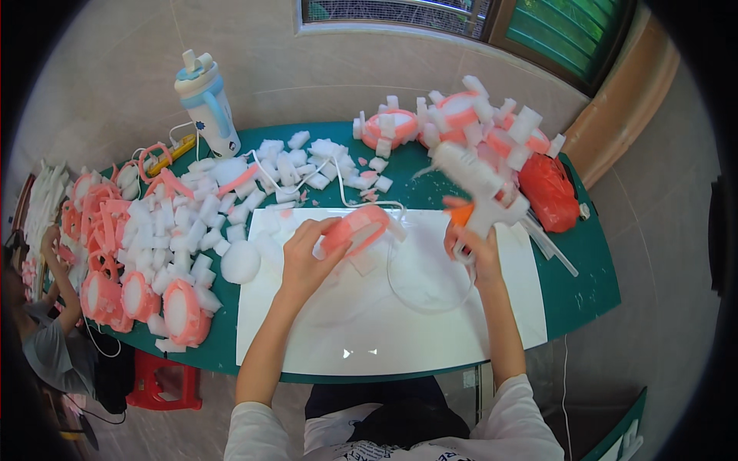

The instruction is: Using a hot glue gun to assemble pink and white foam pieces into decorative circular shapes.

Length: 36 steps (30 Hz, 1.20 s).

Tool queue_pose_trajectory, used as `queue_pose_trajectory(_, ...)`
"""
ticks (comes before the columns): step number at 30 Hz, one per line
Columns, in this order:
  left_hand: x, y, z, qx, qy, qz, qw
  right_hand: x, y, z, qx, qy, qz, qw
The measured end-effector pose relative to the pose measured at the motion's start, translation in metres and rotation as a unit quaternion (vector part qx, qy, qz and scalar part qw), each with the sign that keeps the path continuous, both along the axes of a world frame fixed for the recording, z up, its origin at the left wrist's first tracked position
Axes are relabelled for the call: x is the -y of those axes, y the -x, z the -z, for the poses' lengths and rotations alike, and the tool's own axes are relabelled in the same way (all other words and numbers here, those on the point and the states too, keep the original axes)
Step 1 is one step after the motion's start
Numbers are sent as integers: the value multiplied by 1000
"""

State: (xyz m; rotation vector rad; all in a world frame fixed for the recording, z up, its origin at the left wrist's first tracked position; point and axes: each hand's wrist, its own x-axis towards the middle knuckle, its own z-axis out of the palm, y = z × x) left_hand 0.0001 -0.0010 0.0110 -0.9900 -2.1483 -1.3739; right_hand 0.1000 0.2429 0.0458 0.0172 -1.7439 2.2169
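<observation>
Holding an oval foam piece [354, 233] — pink-sided, paler-faced, tilted

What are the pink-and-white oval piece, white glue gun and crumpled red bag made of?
Oval piece: probably foam, matte, given its dull, soft edges. Glue gun: apparently hard plastic, smooth, with rounded contours. Bag: likely thin plastic film, given its shiny creases.

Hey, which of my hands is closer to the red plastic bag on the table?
Your right hand: it's to the bag's lower left in view, holding the white glue gun. Your left hand is much farther left, holding a pink foam piece.
</observation>
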Motion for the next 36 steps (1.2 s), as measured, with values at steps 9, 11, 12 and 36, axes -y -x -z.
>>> queue_pose_trajectory(9, -3, -3, 3, -12, -1, -25, 1000, 13, -13, 18, 70, -35, -117, 990)
queue_pose_trajectory(11, -4, -3, 4, -21, -4, -29, 999, 19, -16, 17, 82, -23, -130, 988)
queue_pose_trajectory(12, -5, -3, 4, -25, -4, -31, 999, 21, -17, 17, 87, -25, -133, 987)
queue_pose_trajectory(36, -3, -3, 4, -13, -3, -33, 999, 19, -10, 31, 100, -13, -173, 980)
